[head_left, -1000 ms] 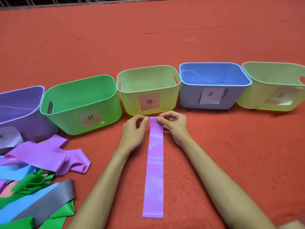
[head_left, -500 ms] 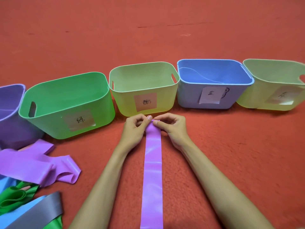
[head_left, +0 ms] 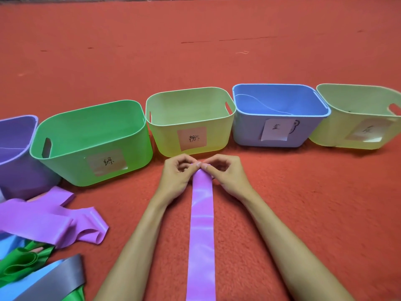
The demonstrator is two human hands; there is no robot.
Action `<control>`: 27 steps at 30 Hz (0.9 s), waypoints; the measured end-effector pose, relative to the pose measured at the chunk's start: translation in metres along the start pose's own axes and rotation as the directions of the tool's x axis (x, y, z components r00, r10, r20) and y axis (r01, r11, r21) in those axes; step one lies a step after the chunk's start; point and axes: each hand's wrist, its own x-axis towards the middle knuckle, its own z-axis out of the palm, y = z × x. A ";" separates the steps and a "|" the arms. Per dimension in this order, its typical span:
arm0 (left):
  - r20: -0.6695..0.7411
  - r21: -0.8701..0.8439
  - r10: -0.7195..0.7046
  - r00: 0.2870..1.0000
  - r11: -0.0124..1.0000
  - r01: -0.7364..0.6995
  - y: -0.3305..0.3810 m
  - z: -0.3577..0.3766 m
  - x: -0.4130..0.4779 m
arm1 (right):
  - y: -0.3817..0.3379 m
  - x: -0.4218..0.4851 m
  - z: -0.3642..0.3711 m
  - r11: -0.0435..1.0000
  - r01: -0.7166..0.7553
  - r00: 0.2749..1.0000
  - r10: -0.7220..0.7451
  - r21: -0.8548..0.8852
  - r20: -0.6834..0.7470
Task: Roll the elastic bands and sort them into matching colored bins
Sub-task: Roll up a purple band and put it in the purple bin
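i see my left hand (head_left: pixel 176 177) and right hand (head_left: pixel 226 173), each grip pinched tight on the far end of the purple band (head_left: pixel 201 224)

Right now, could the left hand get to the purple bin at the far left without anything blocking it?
Probably yes. The left hand is pinching the pink band, so it must let go first. The green bin stands between, but the carpet in front of both bins looks clear toward the purple bin.

Both hands, left (head_left: pixel 176 177) and right (head_left: pixel 227 174), pinch the far end of a purple band (head_left: pixel 201 224) lying on the red carpet (head_left: pixel 303 203), just before the yellow bin (head_left: pixel 167 135).
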 end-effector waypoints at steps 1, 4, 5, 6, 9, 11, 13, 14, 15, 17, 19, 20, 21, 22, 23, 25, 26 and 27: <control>-0.004 -0.001 -0.001 1.000 1.000 0.001 0.000 0.000 0.000 | -0.001 0.000 0.000 1.000 -0.003 1.000 0.003 0.004 -0.001; -0.001 -0.004 -0.003 1.000 1.000 0.003 0.002 -0.001 0.000 | -0.004 0.000 -0.001 0.999 0.004 1.000 -0.004 0.038 -0.002; 0.004 -0.009 -0.005 1.000 1.000 0.005 0.004 -0.001 -0.001 | -0.005 0.000 -0.001 0.999 0.008 1.000 -0.008 0.045 -0.001; 0.006 -0.017 -0.015 1.000 1.000 0.015 0.005 -0.001 -0.002 | -0.006 -0.001 -0.001 0.999 0.011 1.000 -0.011 0.051 0.001; 0.009 -0.058 -0.076 0.997 0.995 0.076 0.011 -0.002 -0.005 | -0.007 -0.002 -0.002 0.997 0.025 1.000 -0.025 0.068 0.003; 0.013 -0.062 -0.121 0.993 0.991 0.122 0.012 -0.004 -0.005 | -0.006 -0.002 -0.003 0.997 0.037 0.999 -0.037 0.065 0.011; 0.029 -0.033 -0.140 0.990 0.990 0.141 0.010 -0.007 -0.004 | -0.004 -0.002 -0.004 0.998 0.047 0.999 -0.048 0.048 0.014; 0.037 -0.021 -0.142 0.989 0.989 0.143 0.010 -0.008 -0.004 | -0.004 -0.002 -0.004 0.998 0.049 0.999 -0.049 0.038 0.010; 0.042 -0.017 -0.141 0.989 0.990 0.142 0.011 -0.009 -0.004 | -0.003 -0.002 -0.004 0.998 0.048 0.999 -0.048 0.028 0.006; 0.037 -0.023 -0.141 0.989 0.990 0.142 0.011 -0.009 -0.005 | -0.002 -0.003 -0.003 0.999 0.036 0.999 -0.036 0.015 0.001; 0.033 -0.041 -0.145 0.989 0.988 0.146 0.012 -0.010 -0.005 | -0.001 -0.003 -0.003 1.000 0.023 1.000 -0.023 0.009 0.004; 0.032 -0.051 -0.148 0.988 0.987 0.150 0.013 -0.009 -0.005 | 0.000 -0.003 -0.004 1.000 0.021 1.000 -0.021 0.009 0.010; 0.031 -0.059 -0.151 0.988 0.987 0.153 0.013 -0.009 -0.005 | 0.000 -0.003 -0.004 1.000 0.021 1.000 -0.021 0.009 0.017; 0.029 -0.063 -0.153 0.988 0.986 0.154 0.013 -0.009 -0.005 | 0.000 -0.003 -0.004 1.000 0.020 1.000 -0.021 0.012 0.022; 0.027 -0.064 -0.152 0.988 0.986 0.154 0.013 -0.009 -0.005 | 0.000 -0.002 -0.003 1.000 0.016 1.000 -0.016 0.019 0.021; 0.021 -0.070 -0.147 0.989 0.986 0.148 0.014 -0.010 -0.006 | -0.002 -0.002 -0.002 0.999 -0.003 1.000 0.002 0.036 0.015; 0.018 -0.076 -0.148 0.989 0.986 0.149 0.014 -0.011 -0.006 | -0.003 -0.002 -0.002 0.999 -0.009 1.000 0.009 0.035 0.019; 0.018 -0.081 -0.150 0.989 0.985 0.151 0.014 -0.011 -0.006 | -0.004 -0.002 -0.002 1.000 -0.014 0.999 0.013 0.024 0.029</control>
